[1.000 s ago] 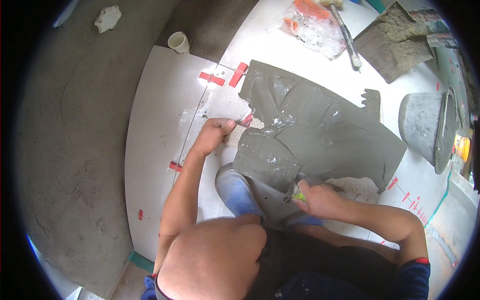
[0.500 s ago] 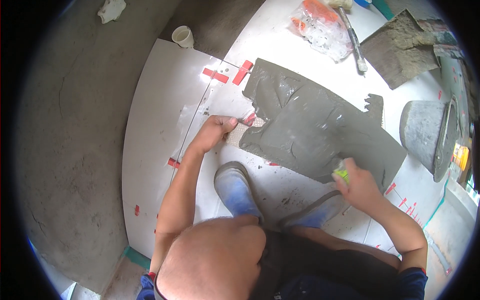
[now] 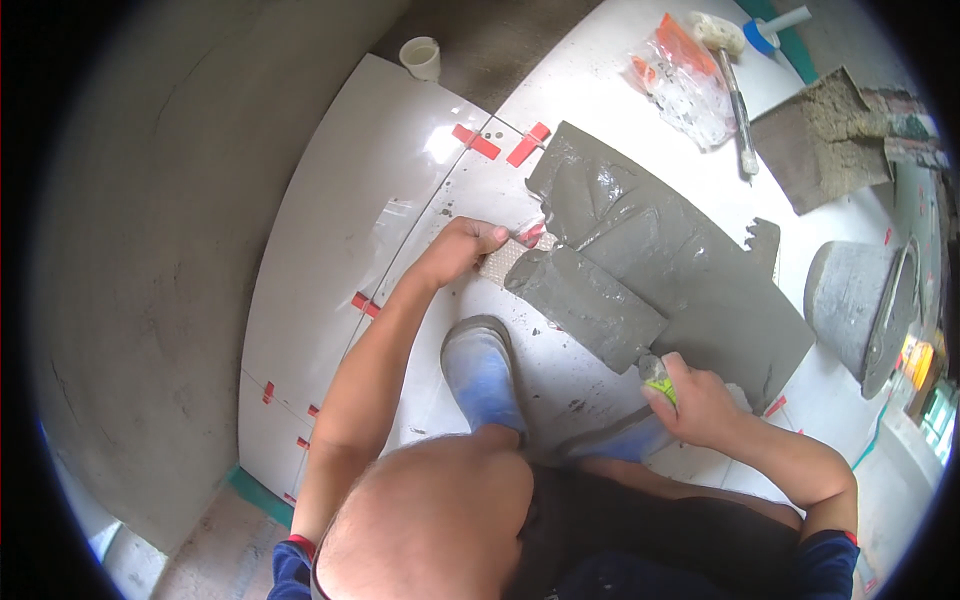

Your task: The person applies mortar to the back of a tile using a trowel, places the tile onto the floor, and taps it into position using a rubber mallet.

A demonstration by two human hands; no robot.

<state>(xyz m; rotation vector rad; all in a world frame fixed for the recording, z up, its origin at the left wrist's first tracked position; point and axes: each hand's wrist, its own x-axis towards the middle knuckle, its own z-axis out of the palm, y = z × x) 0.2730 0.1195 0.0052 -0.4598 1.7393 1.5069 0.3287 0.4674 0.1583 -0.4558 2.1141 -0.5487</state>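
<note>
My left hand (image 3: 465, 245) is closed on the left end of a tile (image 3: 498, 262), its pale textured back showing there. Grey wet mortar (image 3: 680, 270) covers most of that tile in uneven swirls. My right hand (image 3: 695, 400) grips the green handle of a trowel (image 3: 659, 383) at the tile's near edge; its blade is loaded with or hidden by mortar. A notched trowel (image 3: 765, 245) shows just beyond the tile's right side. Red wedge clips (image 3: 476, 141) sit along a joint in the white floor tiles (image 3: 340, 200). My boots (image 3: 475, 370) are beneath the tile.
A concrete wall (image 3: 140, 250) rises at left. A white cup (image 3: 420, 60) stands beyond the floor tiles. Upper right are a clear bag (image 3: 685, 95) of clips, a mallet (image 3: 740, 110) and a mortar-crusted board (image 3: 815, 140). A grey bucket (image 3: 850, 310) stands at right.
My right hand swept rightward across the tile, then came back slightly left and nearer me, reshaping the mortar along the near edge. My left hand keeps its hold. The view has shifted slightly.
</note>
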